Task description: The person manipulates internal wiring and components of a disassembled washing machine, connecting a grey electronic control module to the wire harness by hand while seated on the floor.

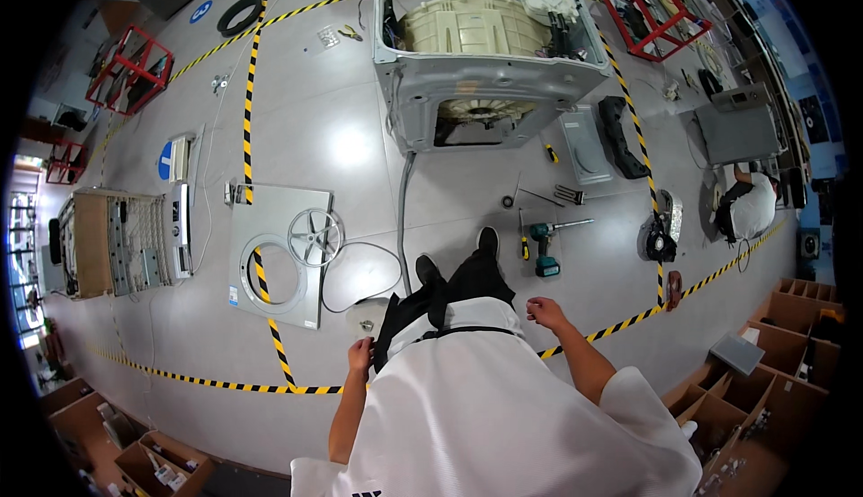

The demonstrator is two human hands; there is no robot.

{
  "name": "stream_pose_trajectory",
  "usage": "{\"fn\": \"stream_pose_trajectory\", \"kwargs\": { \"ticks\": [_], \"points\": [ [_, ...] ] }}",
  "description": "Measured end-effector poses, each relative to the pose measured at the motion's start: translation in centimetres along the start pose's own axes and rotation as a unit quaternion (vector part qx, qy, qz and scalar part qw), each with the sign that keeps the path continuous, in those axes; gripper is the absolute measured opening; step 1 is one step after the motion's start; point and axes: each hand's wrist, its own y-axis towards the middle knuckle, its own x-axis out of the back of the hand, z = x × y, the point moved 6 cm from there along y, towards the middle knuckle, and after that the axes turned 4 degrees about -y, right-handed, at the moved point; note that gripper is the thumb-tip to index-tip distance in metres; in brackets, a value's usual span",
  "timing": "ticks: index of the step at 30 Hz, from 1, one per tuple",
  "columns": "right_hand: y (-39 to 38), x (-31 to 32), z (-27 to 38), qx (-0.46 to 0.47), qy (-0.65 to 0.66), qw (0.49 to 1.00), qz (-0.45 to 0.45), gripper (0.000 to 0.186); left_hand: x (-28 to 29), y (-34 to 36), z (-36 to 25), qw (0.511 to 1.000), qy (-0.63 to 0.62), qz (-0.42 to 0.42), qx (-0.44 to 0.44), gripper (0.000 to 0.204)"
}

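My left hand [361, 353] hangs beside my dark trousers, its fingers partly hidden. My right hand [544, 312] is at my right side with loosely bent fingers, apart and empty. Nearby on the floor lie a teal cordless drill [544, 244], a yellow-handled screwdriver [524, 247], and small dark tools [566, 195]. Left of my feet lies a metal front panel [301, 304] with a round opening and a spoked pulley wheel [306, 227] on it. Ahead stands an opened washing machine [476, 79] with its cream tub showing; a grey hose [404, 209] runs from it toward my feet.
Striped tape [658, 268] marks the floor. An appliance casing [126, 245] is at left, red racks [126, 75] further back. A grey panel [582, 142] and black part [620, 137] lie right. A crouched person [751, 209] is at far right. Wooden compartments [764, 344] line the lower edges.
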Motion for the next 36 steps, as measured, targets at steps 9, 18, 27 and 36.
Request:
{"fn": "stream_pose_trajectory", "kwargs": {
  "ticks": [9, 18, 27, 36],
  "points": [
    [-0.1, -0.1, 0.4, 0.006, -0.014, 1.0, 0.007, 0.034, 0.3, 0.2, -0.4, 1.0, 0.006, -0.004, -0.014, 0.034],
    [0.2, -0.9, 1.1, 0.015, -0.036, 0.999, 0.015, 0.035, 1.5, 2.3, 2.0, 0.991, 0.101, -0.002, -0.09, 0.04],
    [-0.1, -0.9, 1.0, 0.023, -0.031, 0.999, 0.014, 0.035, 1.4, 0.3, 0.1, 0.996, 0.068, -0.007, -0.052, 0.039],
    [0.3, -0.7, 0.6, 0.025, -0.027, 0.999, 0.018, 0.034, 1.7, 1.1, 1.4, 0.997, 0.05, -0.002, -0.056, 0.037]
  ]
}}
